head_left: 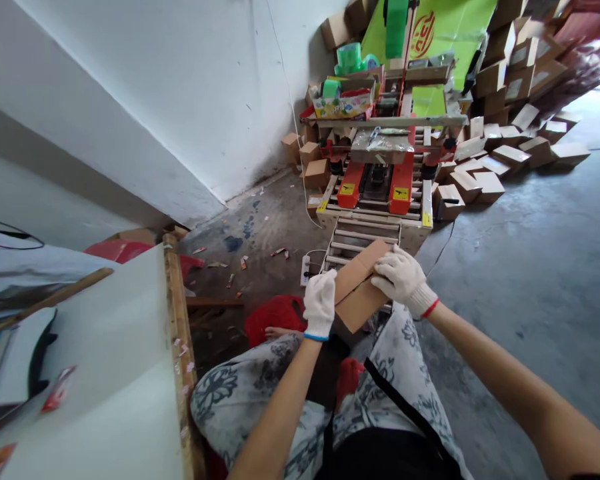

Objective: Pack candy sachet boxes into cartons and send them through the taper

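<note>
- Grip, two-handed: left hand curls its fingers against the left end of one cardboard box; right hand clasps the right end, fingers laid over the upper face. Undersides of both grips are hidden.
- Glove cuffs, two: one blue-edged on the left, one red-edged on the right.
- Cardboard box, quantity one: held tilted between the hands, in front of the legs. Two flaps meet along one narrow dark seam.
- Patterned trousers, one pair: below and to both sides of the box.
- Roller conveyor, one short section: just beyond the box, at least four rollers visible.
- Machine, one: at the conveyor's far end, with two red blocks, each bearing one yellow label.
- Green tape rolls, at least four: on and above the machine.
- Power strip, one: on the floor, left of the conveyor.
- Table, one: at far left, carrying one red-and-white packet, blurred.
- Loose cartons, many: heaped right of the machine; overlap prevents an exact count.
</note>
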